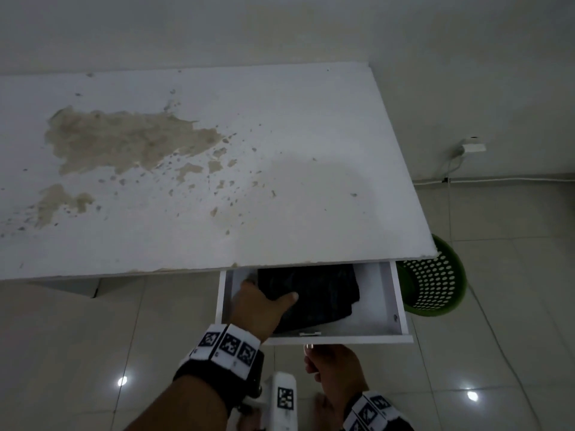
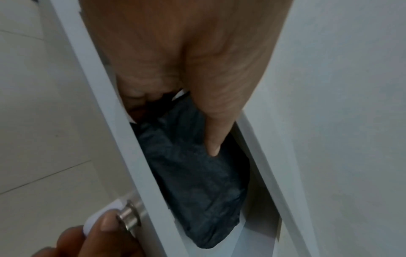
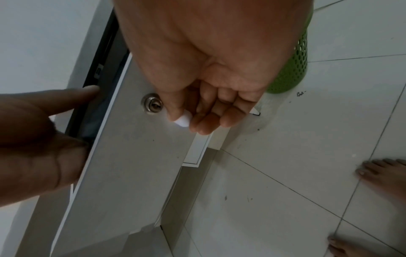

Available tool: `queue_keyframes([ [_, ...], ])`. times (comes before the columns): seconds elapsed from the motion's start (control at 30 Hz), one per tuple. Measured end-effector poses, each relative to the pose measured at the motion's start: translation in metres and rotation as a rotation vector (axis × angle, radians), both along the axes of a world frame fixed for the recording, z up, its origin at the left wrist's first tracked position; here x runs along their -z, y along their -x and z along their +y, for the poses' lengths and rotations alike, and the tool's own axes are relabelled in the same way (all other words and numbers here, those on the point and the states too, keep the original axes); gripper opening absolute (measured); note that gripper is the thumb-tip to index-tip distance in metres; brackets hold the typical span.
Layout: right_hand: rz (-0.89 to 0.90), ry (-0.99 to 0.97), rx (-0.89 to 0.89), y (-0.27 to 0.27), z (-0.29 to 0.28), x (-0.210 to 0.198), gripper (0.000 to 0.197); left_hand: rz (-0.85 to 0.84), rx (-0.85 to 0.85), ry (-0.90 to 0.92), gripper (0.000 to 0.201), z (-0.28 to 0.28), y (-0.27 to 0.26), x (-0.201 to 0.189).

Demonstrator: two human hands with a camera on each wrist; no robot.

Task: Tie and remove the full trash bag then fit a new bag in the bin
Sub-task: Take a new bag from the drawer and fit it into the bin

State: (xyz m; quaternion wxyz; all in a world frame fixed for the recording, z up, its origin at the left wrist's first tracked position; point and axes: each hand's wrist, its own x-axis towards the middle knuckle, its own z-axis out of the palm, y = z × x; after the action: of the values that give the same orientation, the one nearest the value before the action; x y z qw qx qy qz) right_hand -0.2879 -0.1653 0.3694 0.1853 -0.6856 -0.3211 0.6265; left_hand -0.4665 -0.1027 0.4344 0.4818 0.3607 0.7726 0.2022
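head view, nearest first: the right hand (image 1: 334, 367) sits just below the front panel of the pulled-out drawer (image 1: 399, 306), thumb and fingertips pinched on the small white knob (image 3: 182, 120), seemingly to hold the drawer out while the other hand works inside. beside the knob is a round metal keyhole lock (image 3: 152, 103). both wrists carry white bands with black square marker patterns; these are codes, not readable writing.

a little farther in, the left hand (image 1: 263, 306) reaches into the drawer. its thumb lies across the top of the folded black trash bag (image 1: 320, 293) and its fingers go down along the bag's left edge, curled under it as far as the left wrist view shows, so it looks like a grip for lifting the bag out. the bag lies flat on the drawer floor toward the left and middle, with bare white floor on its right. no print or label is legible on it.

beyond the drawer's right side, the green perforated bin (image 1: 435, 281) stands on the tiled floor, partly tucked under the table corner. no bag is visible in it from here, so the step in hand looks like fetching the new liner. above stretches the white table (image 1: 280, 166), its surface peeled in brownish patches. farthest off, a wall socket (image 1: 473, 147) with a cable sits low on the wall. no brand name or writing can be read anywhere.
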Motion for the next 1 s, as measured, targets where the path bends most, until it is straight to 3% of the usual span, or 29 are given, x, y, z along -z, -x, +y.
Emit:
queue_keyframes([
  [0.07, -0.019, -0.023, -0.025, 0.001, -0.001, 0.002, 0.027, 0.001, 0.036, 0.046, 0.116, 0.004, -0.002, 0.015],
  [0.1, -0.025, -0.028, -0.035, 0.001, -0.001, 0.003, 0.028, -0.009, 0.073, 0.077, 0.11, 0.007, -0.004, 0.014],
  [0.23, -0.041, -0.044, -0.057, 0.0, -0.002, 0.004, 0.029, -0.156, 0.158, 0.082, 0.024, 0.008, -0.02, -0.021],
  [0.27, -0.043, -0.047, -0.064, -0.002, -0.002, 0.006, 0.03, -0.211, 0.18, 0.058, 0.014, 0.004, -0.022, -0.032],
  [0.4, -0.079, -0.106, -0.164, -0.001, -0.001, 0.001, 0.035, -0.292, 0.272, -0.157, 0.023, -0.026, -0.011, -0.076],
  [0.6, -0.051, -0.176, 0.051, 0.01, 0.025, -0.018, 0.029, -0.139, -0.1, -0.468, 0.025, -0.066, 0.05, -0.104],
  [0.7, -0.087, -0.204, 0.049, 0.018, 0.053, -0.023, 0.034, -0.092, -0.244, -0.491, 0.021, -0.072, 0.077, -0.106],
  [0.83, -0.166, -0.231, 0.06, 0.031, 0.095, -0.024, 0.043, -0.048, -0.309, -0.5, 0.019, -0.073, 0.098, -0.101],
  [1.0, -0.251, -0.149, 0.036, 0.038, 0.132, -0.021, 0.022, -0.111, -0.315, -0.483, 0.032, -0.071, 0.104, -0.099],
])
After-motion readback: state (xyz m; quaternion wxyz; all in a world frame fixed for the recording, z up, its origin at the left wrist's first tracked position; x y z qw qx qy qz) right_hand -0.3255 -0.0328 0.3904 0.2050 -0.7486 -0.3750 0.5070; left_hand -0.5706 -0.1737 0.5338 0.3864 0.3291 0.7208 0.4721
